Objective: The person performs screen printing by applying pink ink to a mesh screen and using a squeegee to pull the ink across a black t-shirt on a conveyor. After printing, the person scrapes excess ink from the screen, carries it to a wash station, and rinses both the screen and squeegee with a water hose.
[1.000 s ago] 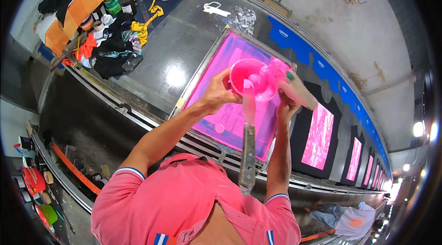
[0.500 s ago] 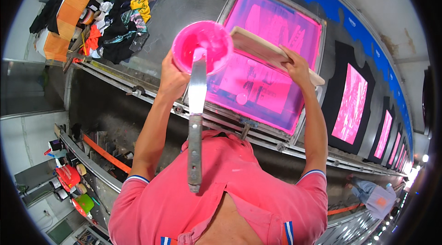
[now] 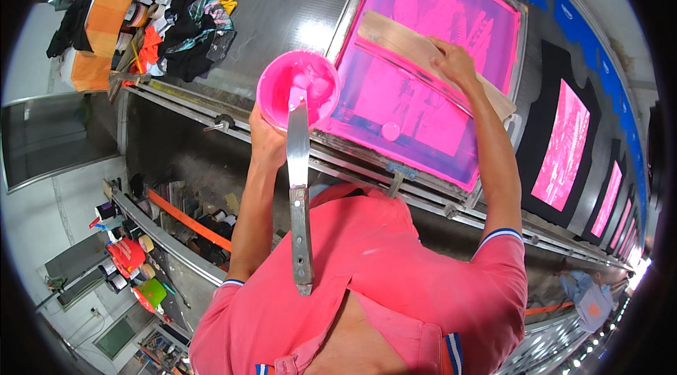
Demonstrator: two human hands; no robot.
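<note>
My left hand point(image 3: 268, 141) is wrapped round the side of a round tub point(image 3: 266, 93) of bright pink ink, tipped so that its inside shows. A spatula point(image 3: 299, 149) has its blade tip in the ink, and its worn handle points back toward my chest. Farther right, my right hand point(image 3: 455, 63) grips a long wooden squeegee point(image 3: 400, 38) from above. The squeegee lies slantwise across a framed printing screen point(image 3: 518, 44), with its broad face showing. Pink ink covers much of the mesh, and a round pink blob point(image 3: 390, 131) sits on its near part.
Black shirts point(image 3: 539, 118) with pink printed panels lie in a row to the right along the table. Rags and jars point(image 3: 187, 29) crowd the far left end. A metal rail point(image 3: 338, 163) edges the table before me. Another person point(image 3: 592, 301) is at lower right.
The tub, with the spatula in it, has come back toward me and left, away from the squeegee. The squeegee has tilted, showing more of its face. My view has shifted.
</note>
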